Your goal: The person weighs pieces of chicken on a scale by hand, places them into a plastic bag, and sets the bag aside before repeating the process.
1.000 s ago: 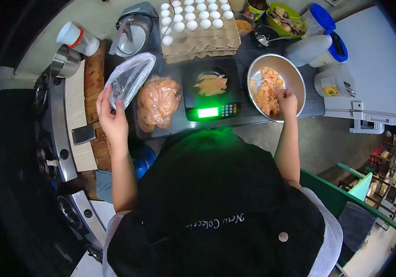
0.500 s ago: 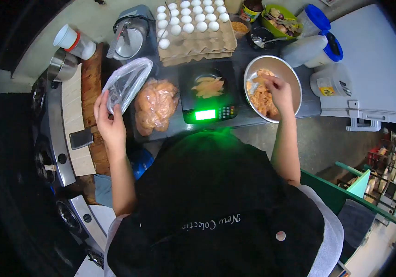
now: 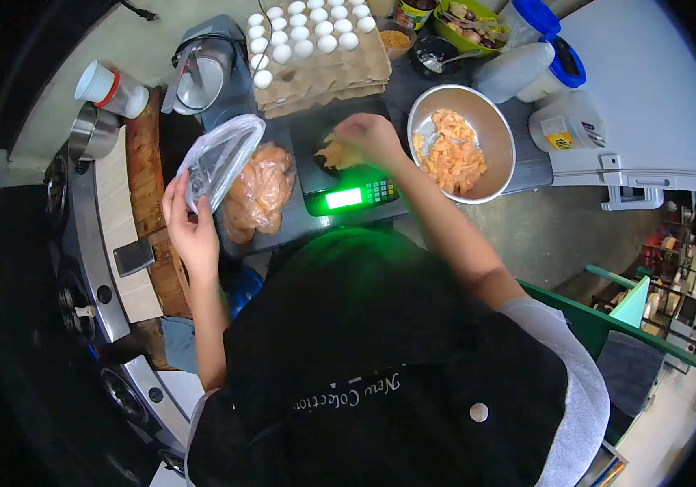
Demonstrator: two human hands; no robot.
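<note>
My left hand (image 3: 192, 223) grips the rim of a clear plastic bag (image 3: 226, 154), holding its mouth apart. Just right of it lies a filled clear bag of raw chicken (image 3: 260, 195). My right hand (image 3: 372, 138) is over the black digital scale (image 3: 315, 183), its fingers closed at the raw chicken strips (image 3: 340, 156) on the pan. The fingertips are partly hidden, though they seem to pinch a strip. The scale's display (image 3: 344, 198) glows green, its digits unreadable. To the right stands a metal bowl (image 3: 504, 150) containing more chicken pieces (image 3: 455, 158).
Behind the scale are stacked egg cartons (image 3: 324, 81) with white eggs. Blue-lidded containers (image 3: 555, 81), a green bowl (image 3: 445, 32) and a small dark bowl (image 3: 429, 61) stand back right. A stove (image 3: 80, 284) and wooden board (image 3: 143, 162) lie left.
My right hand has moved left from the metal bowl to the chicken on the scale. My left hand still holds the plastic bag. The view has shifted slightly.
</note>
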